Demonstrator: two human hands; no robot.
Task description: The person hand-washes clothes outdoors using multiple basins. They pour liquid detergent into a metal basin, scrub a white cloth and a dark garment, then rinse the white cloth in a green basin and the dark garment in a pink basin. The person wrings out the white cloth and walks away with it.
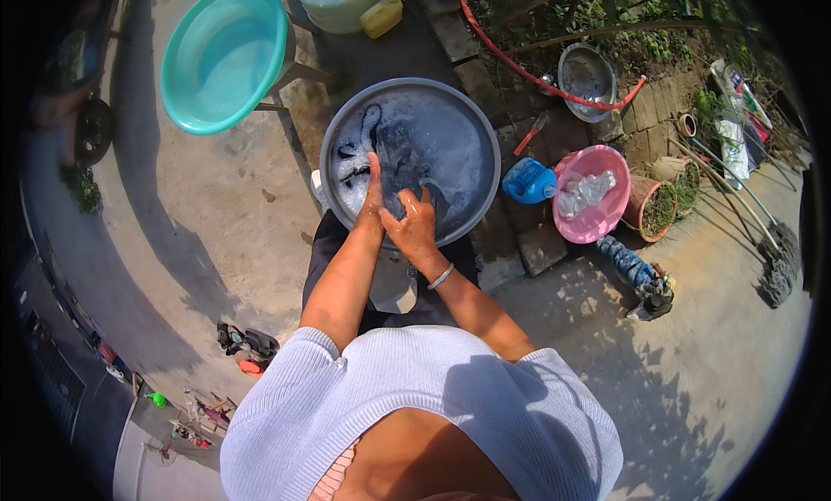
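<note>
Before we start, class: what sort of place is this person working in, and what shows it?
Most likely an outdoor yard, perhaps beside a home: there is sunlit concrete ground, a soil bed with green plants, and a clay flowerpot near the pink basin.

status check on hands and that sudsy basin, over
Left hand open, right hand grip unclear, both over grey basin. Dark cloth among suds. Blue bottle outside, to the right.
</note>
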